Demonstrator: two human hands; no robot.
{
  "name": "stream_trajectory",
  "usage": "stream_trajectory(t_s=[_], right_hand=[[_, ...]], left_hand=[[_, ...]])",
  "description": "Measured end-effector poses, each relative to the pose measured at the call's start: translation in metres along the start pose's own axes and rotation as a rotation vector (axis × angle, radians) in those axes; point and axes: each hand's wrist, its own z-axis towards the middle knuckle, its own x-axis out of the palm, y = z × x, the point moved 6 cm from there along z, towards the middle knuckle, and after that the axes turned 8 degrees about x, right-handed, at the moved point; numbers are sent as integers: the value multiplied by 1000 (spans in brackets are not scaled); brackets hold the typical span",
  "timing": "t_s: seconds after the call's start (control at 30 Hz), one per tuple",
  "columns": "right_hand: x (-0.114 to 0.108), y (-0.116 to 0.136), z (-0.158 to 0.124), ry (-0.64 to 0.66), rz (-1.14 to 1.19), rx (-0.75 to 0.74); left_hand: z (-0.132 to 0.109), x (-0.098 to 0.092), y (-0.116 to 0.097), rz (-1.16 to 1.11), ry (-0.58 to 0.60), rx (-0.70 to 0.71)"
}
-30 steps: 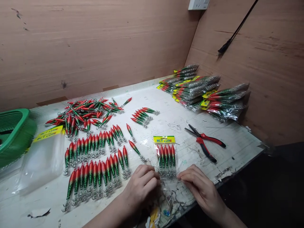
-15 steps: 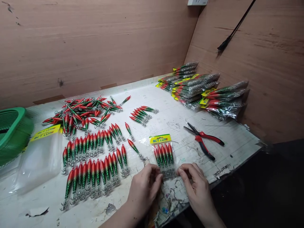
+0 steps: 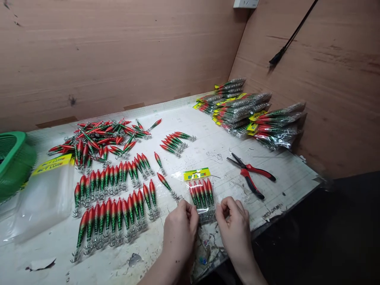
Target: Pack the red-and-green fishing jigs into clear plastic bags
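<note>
A clear bag (image 3: 202,193) with a yellow BCT LURE header lies upright on the table, holding several red-and-green lures side by side. At its lower left edge, my left hand (image 3: 181,227) is closed in a pinch with the thumb against the fingers. My right hand (image 3: 233,221) has its fingers curled together at the bag's lower right edge. Both pinches seem to be on the bag's sides, though the fingertips are partly hidden. Just left of the bag lies a single lure (image 3: 166,184), slanted, its hooks near my left fingers.
Pliers (image 3: 252,174) with red-and-black handles lie at the right. Rows of lures (image 3: 111,217) and a loose pile (image 3: 97,138) fill the left. Empty bags (image 3: 44,198) and a green basket (image 3: 14,166) stand far left. Filled bags (image 3: 243,111) are heaped at the back right.
Both hands have shifted slightly up along the bag's sides, still pinched. The whole view has moved a little, so everything appears slightly further left.
</note>
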Motion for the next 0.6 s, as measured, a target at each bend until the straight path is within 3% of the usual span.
stream_trajectory(t_s=[0.1,0.17,0.2,0.27,0.37,0.43,0.5,0.6], right_hand=[[0,-3,5,3,-7,16],[-7,-4,9,-42,25,3],[-14,-3,10,-83,44,-26],[-27,4,8,-144,67,-183],[-30,23,-8,-50,-20,-588],[-26,25,-15,2,-151,-690],[-25,21,-15,-39,-269,-653],[-16,25,-14,-53,-323,-727]], left_hand=[[5,0,-2,163,84,-52],[7,-8,-8,315,46,8],[7,-13,-13,384,-6,95],[3,-19,-29,474,-116,411],[-15,-14,-40,525,-191,920],[-19,-12,-31,550,-277,987],[-19,-15,-19,545,-409,950],[-26,-13,-14,614,-405,1080]])
